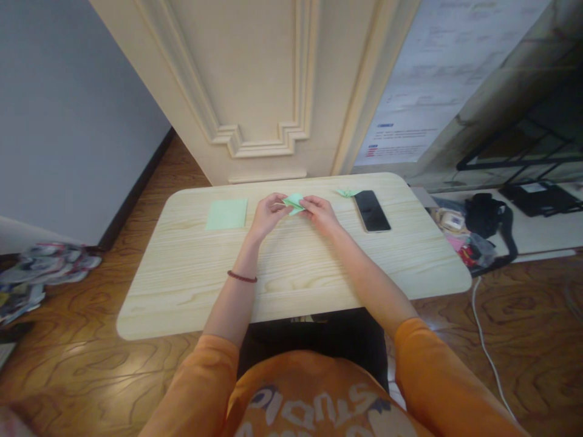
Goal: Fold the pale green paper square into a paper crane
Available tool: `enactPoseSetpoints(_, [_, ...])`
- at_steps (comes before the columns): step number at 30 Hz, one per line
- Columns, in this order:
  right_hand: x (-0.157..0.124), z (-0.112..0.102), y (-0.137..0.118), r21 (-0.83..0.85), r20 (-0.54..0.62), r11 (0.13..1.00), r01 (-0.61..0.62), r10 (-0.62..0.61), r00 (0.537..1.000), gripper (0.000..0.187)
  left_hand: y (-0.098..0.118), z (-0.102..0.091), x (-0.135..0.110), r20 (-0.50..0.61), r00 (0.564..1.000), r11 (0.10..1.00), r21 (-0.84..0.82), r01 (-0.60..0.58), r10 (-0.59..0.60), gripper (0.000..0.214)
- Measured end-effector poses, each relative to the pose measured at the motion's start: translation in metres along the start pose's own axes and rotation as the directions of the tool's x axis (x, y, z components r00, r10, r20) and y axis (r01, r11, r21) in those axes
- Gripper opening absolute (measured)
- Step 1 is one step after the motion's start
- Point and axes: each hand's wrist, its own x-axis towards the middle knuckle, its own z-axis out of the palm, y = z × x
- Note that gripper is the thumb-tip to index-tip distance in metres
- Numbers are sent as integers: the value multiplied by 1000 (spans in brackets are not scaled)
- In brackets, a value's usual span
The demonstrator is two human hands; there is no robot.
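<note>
Folded green paper (294, 203) — light, soft, easily creased, best held at its edges — pinched between left hand (268, 213) and right hand (319, 214), over the worktop (291, 285).

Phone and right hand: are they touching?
Apart. The head view shows bare tabletop between the right hand and the phone.

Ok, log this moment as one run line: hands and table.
left hand: holds folded green paper | right hand: holds same paper | table: flat green sheet, small green fold, smartphone
</note>
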Motion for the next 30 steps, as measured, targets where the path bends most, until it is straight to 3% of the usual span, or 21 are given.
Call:
enactPoseSetpoints(7, [-7,2,-7,166,80,983,-79,66,995,32,-6,-4,5,-62,998,998,-58,-10,6,34])
enactPoseSetpoints(12, [-6,0,-6,154,49,984,-90,83,995,30,-6,-5,5,-67,998,999,-30,18,-20,33])
enactPoseSetpoints(19, [-3,-3,-3,131,8,986,-104,104,995,34,2,-3,-1,58,997,998,-23,61,-59,41])
enactPoseSetpoints(23, [-4,-2,-4,91,-11,993,-75,76,997,35,10,-2,-5,118,988,988,-99,116,-104,38])
enactPoseSetpoints(30, [-4,0,-4,4,-54,999,-37,37,998,39,7,2,-4,-14,988,988,-19,153,-154,47])
